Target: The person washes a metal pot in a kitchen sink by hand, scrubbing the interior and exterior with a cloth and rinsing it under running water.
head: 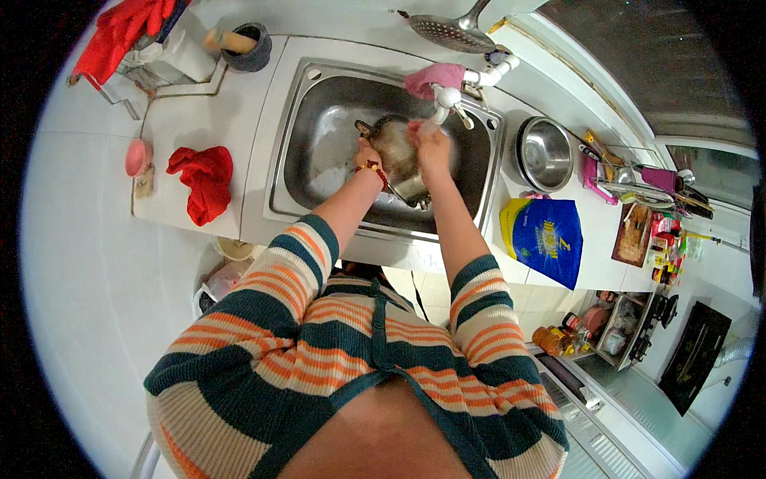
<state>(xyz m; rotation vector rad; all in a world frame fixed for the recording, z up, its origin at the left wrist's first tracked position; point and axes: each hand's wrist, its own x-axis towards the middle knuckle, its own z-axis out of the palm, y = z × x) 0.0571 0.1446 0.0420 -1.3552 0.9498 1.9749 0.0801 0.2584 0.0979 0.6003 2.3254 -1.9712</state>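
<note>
A metal pot [396, 152] is held tilted in the stainless steel sink [335, 149], under the white faucet [446, 99]. My left hand [366, 154] grips its rim near the dark loop handle [362, 127]; a bead bracelet circles that wrist. The second handle [423, 204] points toward me. At the pot's right side, my right hand [435, 151] is closed around a small reddish scrubbing pad or cloth [414, 132], blurred and mostly covered by the fingers. Inside the pot the surface looks brownish and wet, its bottom hard to make out.
A pink cloth [434, 79] drapes over the faucet pipe. Right of the sink stand nested metal bowls [546, 152] and a blue-yellow bag [547, 239]. Leftward lie a red cloth [206, 182], a pink bowl [138, 157] and a stone mortar [248, 51]. A skimmer [452, 33] hangs behind.
</note>
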